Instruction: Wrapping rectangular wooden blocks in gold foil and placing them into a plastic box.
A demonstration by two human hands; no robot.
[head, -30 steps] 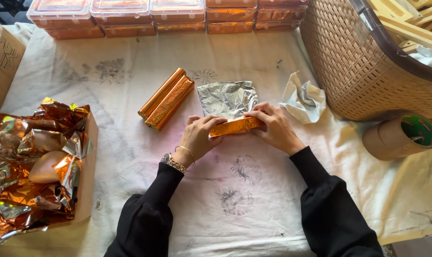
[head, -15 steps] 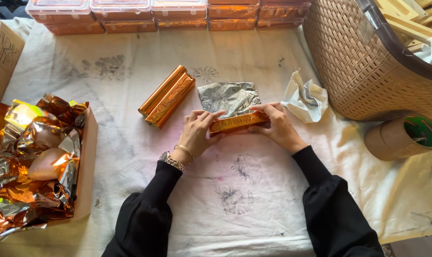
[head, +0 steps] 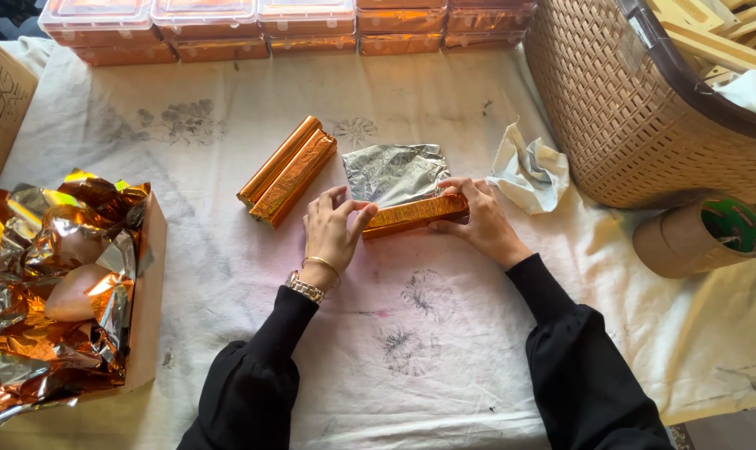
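Your left hand (head: 332, 233) sits at the near-left end of an orange foil-wrapped bar (head: 413, 215): fingers extended and spread, thumb and fingertips pressed vs. the bar's end, palm facing down, not wrapped round it. Hand is mostly open, touching rather than clasping. Metal bracelets show at that wrist. Your right hand (head: 478, 221) covers the bar's far-right end, fingers curled over the top and thumb side on the near face, so this hand is closed round the bar in a light grip. The bar lies on the white cloth (head: 444, 350) at table centre, tilted slightly, right end farther from you. Behind it, and partly under it, a crumpled silver foil sheet (head: 394, 171) lies w/ its near edge meeting the bar; cannot tell if the sheet is attached to the wrap. Left of your left hand, apart from it, two finished orange bars (head: 288, 171) lie side by side, touching, set diagonally. Right of your right hand, just beside it, a crumpled white paper (head: 528, 167). Further right a woven basket (head: 636, 108), and near its base a brown tape roll (head: 701, 235) on its side. At left edge a cardboard box (head: 149, 292) holds loose orange and silver foil. Along the far edge, a row of clear-lidded boxes (head: 203, 21) w/ orange contents.
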